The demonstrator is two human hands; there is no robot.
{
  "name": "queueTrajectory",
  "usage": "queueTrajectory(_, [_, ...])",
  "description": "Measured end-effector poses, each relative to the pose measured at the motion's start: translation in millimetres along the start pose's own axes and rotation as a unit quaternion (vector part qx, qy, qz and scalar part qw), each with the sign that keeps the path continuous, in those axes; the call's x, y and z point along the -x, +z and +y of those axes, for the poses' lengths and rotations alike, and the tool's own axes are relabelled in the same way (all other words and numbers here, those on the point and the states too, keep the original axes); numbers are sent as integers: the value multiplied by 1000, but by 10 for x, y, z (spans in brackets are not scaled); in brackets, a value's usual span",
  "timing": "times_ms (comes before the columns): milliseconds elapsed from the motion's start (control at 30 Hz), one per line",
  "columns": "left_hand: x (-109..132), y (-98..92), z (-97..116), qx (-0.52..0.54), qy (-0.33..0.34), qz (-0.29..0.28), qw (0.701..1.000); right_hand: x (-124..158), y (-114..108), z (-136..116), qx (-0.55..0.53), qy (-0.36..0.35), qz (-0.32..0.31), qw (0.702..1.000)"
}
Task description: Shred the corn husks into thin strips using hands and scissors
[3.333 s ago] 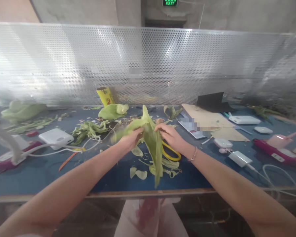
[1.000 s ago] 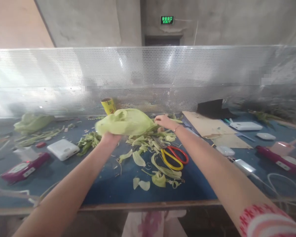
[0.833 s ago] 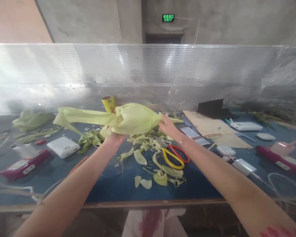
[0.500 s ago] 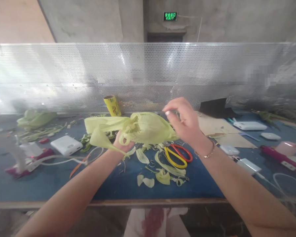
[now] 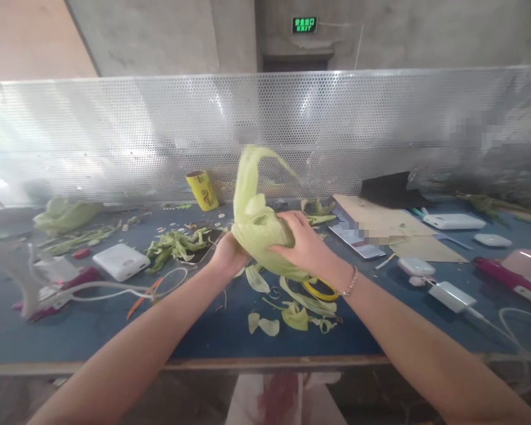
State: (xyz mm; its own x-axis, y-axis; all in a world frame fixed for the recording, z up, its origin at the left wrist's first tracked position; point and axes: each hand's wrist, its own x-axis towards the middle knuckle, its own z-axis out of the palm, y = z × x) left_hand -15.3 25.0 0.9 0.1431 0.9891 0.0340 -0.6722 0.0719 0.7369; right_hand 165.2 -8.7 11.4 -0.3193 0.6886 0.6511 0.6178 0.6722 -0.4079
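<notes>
Both hands are closed on one ear of corn (image 5: 259, 227), still in its pale green husk, held above the counter (image 5: 71, 319) at centre frame. The left hand (image 5: 228, 255) grips it from below and behind; the right hand (image 5: 304, 248) wraps over the lower front, fingers curled around the husk. The ear stands nearly upright, with a long husk leaf rising toward the perforated metal screen (image 5: 115, 136) in the upper half of the frame.

Directly beneath the hands lie husk scraps (image 5: 292, 307), and the yellow handle of the scissors (image 5: 321, 289) shows just under the right wrist. A shredded leaf pile (image 5: 177, 243) sits just left of the left hand. Bare blue surface lies open toward the lower left, between the scraps and the counter's near edge along the bottom of the frame. A white box (image 5: 120, 261) and a white cable (image 5: 115, 286) occupy the left; a phone (image 5: 358, 241), cardboard (image 5: 407, 233) and a charger (image 5: 454, 295) occupy the right, well apart from the hands. A yellow roll (image 5: 202, 190) stands against the screen.

Half a second ago the ear lay roughly level in the left hand alone, while the right hand hovered open above its right end. The ear has since swung upright, and the right hand has closed on it.
</notes>
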Motion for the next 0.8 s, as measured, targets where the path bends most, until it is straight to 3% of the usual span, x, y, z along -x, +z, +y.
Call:
queueTrajectory(167, [-38, -59, -58, -65, 39, -21, 997, -10, 78, 251, -39, 38, 2, 999])
queueTrajectory(500, [-138, -140, -40, -71, 119, 71, 988, 18, 154, 511, -209, 105, -54, 971])
queueTrajectory(667, [-180, -166, 38, -44, 147, 92, 984, 78, 56, 438, -137, 16, -102, 985])
queueTrajectory(800, [-170, -139, 65, -39, 162, 106, 980, 95, 54, 314, -19, -22, -75, 997])
